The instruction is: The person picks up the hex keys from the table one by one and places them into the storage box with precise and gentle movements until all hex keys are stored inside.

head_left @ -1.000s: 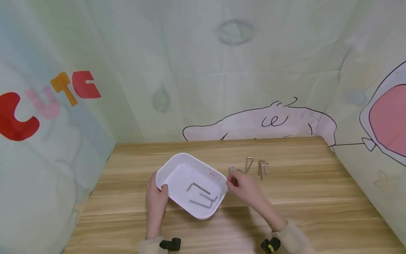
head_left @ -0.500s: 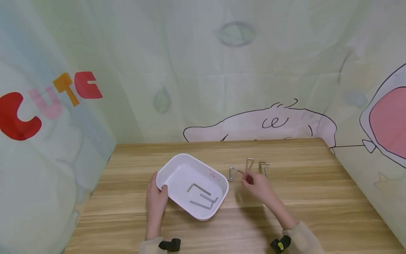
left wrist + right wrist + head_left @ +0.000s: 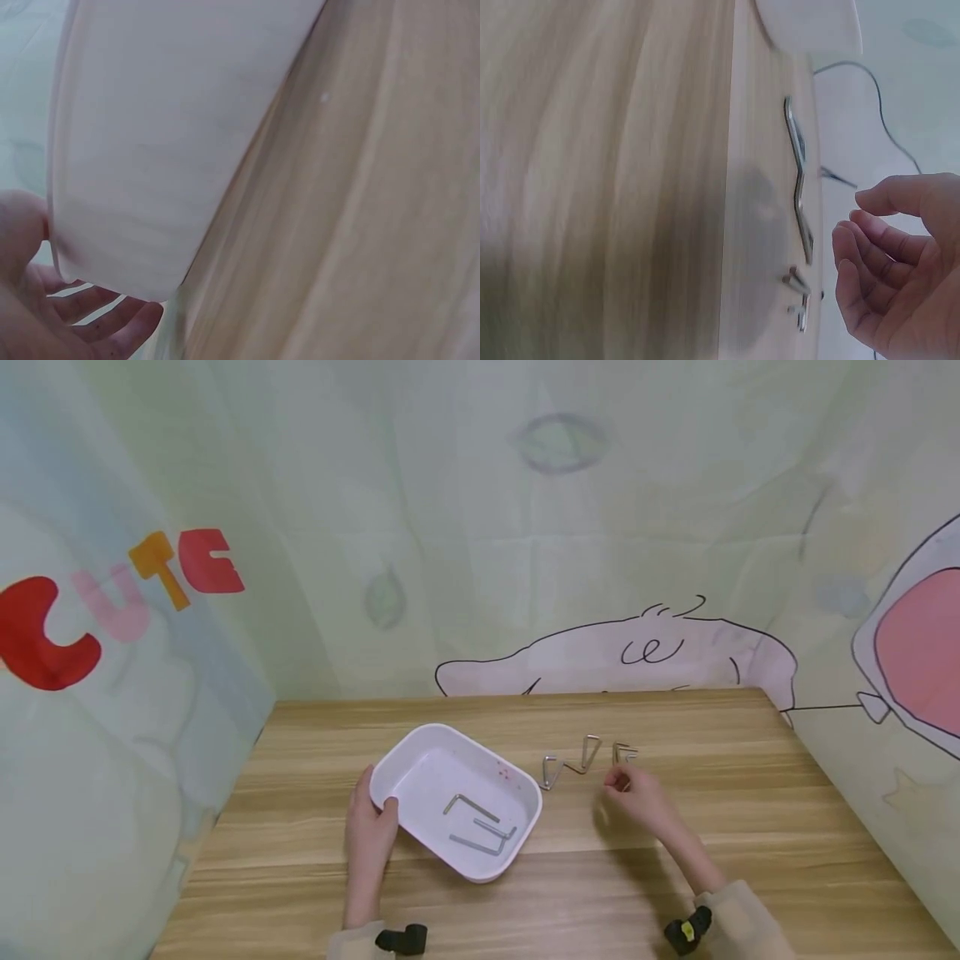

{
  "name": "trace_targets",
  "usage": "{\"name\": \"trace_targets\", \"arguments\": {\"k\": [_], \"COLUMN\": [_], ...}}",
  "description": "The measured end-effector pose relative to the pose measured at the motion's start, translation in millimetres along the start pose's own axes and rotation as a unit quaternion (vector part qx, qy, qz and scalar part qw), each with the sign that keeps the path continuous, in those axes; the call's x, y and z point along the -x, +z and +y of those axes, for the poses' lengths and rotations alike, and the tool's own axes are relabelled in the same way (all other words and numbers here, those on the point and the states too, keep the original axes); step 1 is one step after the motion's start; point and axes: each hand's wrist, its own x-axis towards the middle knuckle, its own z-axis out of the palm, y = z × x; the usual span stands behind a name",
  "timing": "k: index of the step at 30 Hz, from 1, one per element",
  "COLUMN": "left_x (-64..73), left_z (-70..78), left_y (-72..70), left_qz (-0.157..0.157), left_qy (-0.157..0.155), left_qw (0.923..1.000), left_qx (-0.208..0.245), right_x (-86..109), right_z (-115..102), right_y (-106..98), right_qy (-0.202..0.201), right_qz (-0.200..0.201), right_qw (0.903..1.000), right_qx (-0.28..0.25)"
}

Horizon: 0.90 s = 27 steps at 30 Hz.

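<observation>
A white plastic tray (image 3: 420, 760) with rounded corners stands at an angle on the table. My left hand (image 3: 371, 827) grips its left corner, thumb over the rim and fingers along the outside wall. Inside lie a brassy hex key (image 3: 474, 807) and silver hex keys (image 3: 480, 845). My right hand (image 3: 641, 797) hovers over the table with loosely bent fingers and nothing between them; in the right wrist view, its thumb (image 3: 900, 193) is apart from the fingertips. Just beyond it are small hex keys (image 3: 621, 748), partly hidden by the hand. More hex keys (image 3: 551, 772) lie right of the tray.
The wood-grain table (image 3: 300, 843) reaches back to a printed cloth backdrop (image 3: 337, 568) with cartoon figures and letters. Another hex key (image 3: 591, 752) lies among those right of the tray. A dark strap device is on each wrist.
My right hand has let go of the tray's right rim and moved right, over toward the small hex keys. The left hand and tray have stayed nearly still.
</observation>
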Motion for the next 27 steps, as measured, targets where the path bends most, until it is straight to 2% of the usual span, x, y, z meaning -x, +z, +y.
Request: {"name": "trace_targets", "arguments": {"k": [9,23,27], "left_x": [-0.1,1.1,0.7], "left_z": [-0.8,0.7,-0.2], "left_y": [1.0,0.3,0.6], "left_qz": [0.006,0.014,0.013], "left_qy": [0.005,0.010,0.009], "left_qw": [1.0000,0.9999,0.9999], "left_qx": [-0.002,0.001,0.004], "right_x": [-7.8,-23.9,-28.2], "right_z": [15,32,36], "right_y": [-17,-20,-20], "right_qy": [0.044,0.052,0.063], "right_qz": [0.010,0.054,0.056], "right_qw": [0.9989,0.9964,0.9951], "right_qx": [-0.005,0.041,0.052]}}
